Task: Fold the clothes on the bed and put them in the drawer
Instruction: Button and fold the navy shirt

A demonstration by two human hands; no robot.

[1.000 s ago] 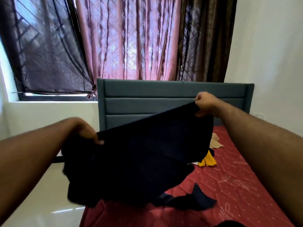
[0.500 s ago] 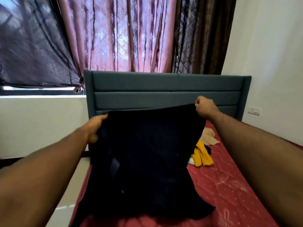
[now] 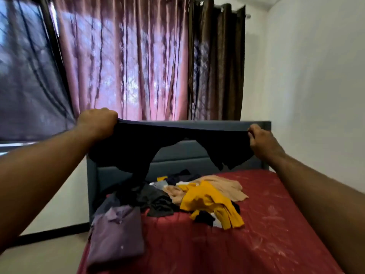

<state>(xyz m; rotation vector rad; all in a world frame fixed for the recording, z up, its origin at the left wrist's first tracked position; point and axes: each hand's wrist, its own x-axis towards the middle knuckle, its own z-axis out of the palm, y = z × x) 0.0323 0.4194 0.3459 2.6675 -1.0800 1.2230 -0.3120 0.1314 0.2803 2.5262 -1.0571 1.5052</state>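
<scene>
Folded purple button-up shirt (image 3: 116, 238) lying at 7 o'clock on the red patterned mattress (image 3: 276, 224), one piece, near the left edge. Left hand (image 3: 98, 122) raised at 10 o'clock, closed in a fist around one top corner of the dark navy garment (image 3: 136, 147). Garment stretched taut across the middle at head height, hanging free of the bed in front of the grey-blue padded headboard (image 3: 177, 155), lower edge ragged with two drooping flaps and a gap between them; one trailing end dropping toward the pile below, contact not clear.

Loose heap of unfolded clothes at 6 o'clock, just beyond the purple shirt: crumpled dark grey-black cloth (image 3: 158, 200) on the left of the heap, beige soft garment (image 3: 221, 186) behind, mustard-yellow top (image 3: 209, 200) draped over the front of the beige one, a small black scrap (image 3: 203, 216) under the yellow hem. Roughly four or five loose pieces; exact count not tellable where layers overlap. One folded piece, one held piece.

No drawer or other container in sight; mattress alone bearing the clothes.

Right hand (image 3: 260, 139) at 2 o'clock, fingers pinched shut on the other top corner of the navy garment, beside the headboard's right post. Pink satin curtain (image 3: 122, 66) at 12 o'clock, dark brown curtain (image 3: 217, 66) to its right, white wall (image 3: 316, 86) at 3 o'clock.
</scene>
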